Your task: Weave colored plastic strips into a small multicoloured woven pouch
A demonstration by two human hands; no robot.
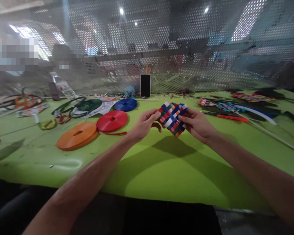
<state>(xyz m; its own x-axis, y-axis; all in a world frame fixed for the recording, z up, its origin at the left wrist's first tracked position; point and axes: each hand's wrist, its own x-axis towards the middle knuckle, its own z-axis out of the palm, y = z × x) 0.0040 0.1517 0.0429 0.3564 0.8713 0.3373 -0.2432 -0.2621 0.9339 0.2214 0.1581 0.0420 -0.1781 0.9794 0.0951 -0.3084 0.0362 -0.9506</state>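
Woven square [171, 121] | left fingers [155, 117], right fingers [186, 120] pinching it | red coil [114, 124] nearby | strips [259, 111] rightward, perhaps overlapping

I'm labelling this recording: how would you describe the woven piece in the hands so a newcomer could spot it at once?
A bright green table runs across the picture. Above its middle, the left hand and right hand hold a multicoloured woven piece, one corner pointing down. Similar checkered pieces farther right lie on the table; this one alone is held up between both hands.
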